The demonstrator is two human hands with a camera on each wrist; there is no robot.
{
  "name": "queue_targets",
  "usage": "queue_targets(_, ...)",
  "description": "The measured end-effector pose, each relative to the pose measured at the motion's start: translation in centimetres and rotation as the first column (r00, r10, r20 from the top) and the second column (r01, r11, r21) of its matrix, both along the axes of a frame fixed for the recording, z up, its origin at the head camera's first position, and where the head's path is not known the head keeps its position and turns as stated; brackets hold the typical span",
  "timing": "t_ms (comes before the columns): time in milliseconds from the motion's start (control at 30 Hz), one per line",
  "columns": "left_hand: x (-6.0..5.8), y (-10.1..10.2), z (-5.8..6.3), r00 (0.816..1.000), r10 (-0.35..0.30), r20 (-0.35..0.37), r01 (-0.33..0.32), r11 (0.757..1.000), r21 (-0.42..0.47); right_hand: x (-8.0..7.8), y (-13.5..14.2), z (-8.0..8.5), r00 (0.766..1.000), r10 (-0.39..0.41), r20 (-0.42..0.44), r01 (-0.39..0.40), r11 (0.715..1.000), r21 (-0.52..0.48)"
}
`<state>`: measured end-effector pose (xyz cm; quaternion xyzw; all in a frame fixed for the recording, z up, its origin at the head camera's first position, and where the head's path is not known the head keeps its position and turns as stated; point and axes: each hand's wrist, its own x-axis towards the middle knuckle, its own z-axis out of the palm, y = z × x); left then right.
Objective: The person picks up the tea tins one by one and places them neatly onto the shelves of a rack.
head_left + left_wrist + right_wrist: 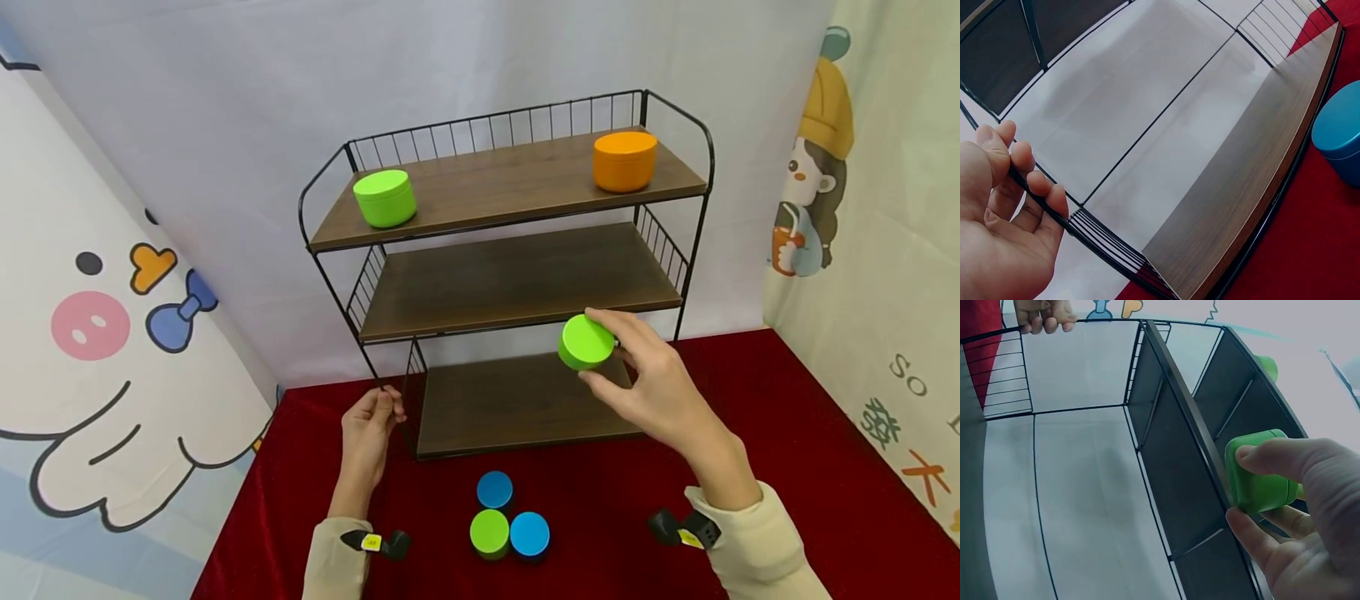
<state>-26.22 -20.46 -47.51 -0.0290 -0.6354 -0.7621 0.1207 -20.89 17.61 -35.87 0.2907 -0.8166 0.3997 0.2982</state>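
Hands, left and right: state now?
Left hand: closed, gripping slim black metal rack post.
Right hand: closed, holding round bright-green lidded container.

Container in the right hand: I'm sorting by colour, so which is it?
Bright green; the container shows best in the head view.

rack (1235, 187) partly outside left-wrist view

Left fingers (1056, 201) grip black post (1070, 229) | brown shelf (1241, 169) | blue container (1342, 122) on red cloth (1313, 244)
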Motion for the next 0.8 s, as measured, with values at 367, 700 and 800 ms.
queue_targets(367,-0.1,0.0,0.0,1.000,-0.001,-0.001,0.001,1.000,-0.007,-0.7,0.9,2.1,0.996,-0.007,-0.084,0.005,1.000,-0.017)
queue_targets(700,0.0,0.1,0.2,1.000,0.003,0.011,-0.003,1.000,-0.002,-1.6,1.7,3.1,0.996,-0.012,-0.091,0.008,0.999,-0.037)
queue_targets(800,0.1,0.1,0.2,1.000,0.003,0.010,-0.003,1.000,-0.002,-1.9,1.9,3.2,0.996,-0.018,-0.091,0.013,0.999,-0.049)
